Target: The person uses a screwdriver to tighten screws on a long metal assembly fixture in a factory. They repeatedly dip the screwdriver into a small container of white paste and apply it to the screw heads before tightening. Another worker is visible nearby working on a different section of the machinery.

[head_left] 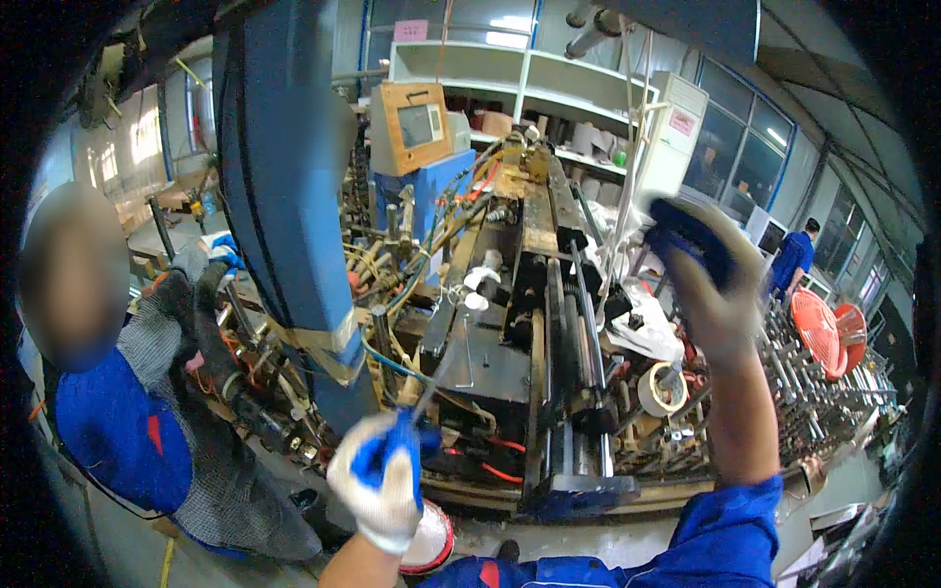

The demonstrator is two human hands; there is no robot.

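Observation:
My left hand, in a white knit glove with a blue coated palm, is low in front of the machine. Its fingers are closed around a thin metal rod that slants up toward the machine bed. My right hand, in a similar glove with a dark blue palm, is raised at the right above the machine. Motion smears its fingers, so whether it holds anything is unclear. Between the hands lies the dark, greasy machine bed with long parallel rails. A bent thin metal piece shows on the bed.
A blue machine column stands left, with cables and hoses beside it. A co-worker in blue is close on the left. A tape roll, white plastic bags, metal rods and red plastic baskets are right. Another person stands farther back.

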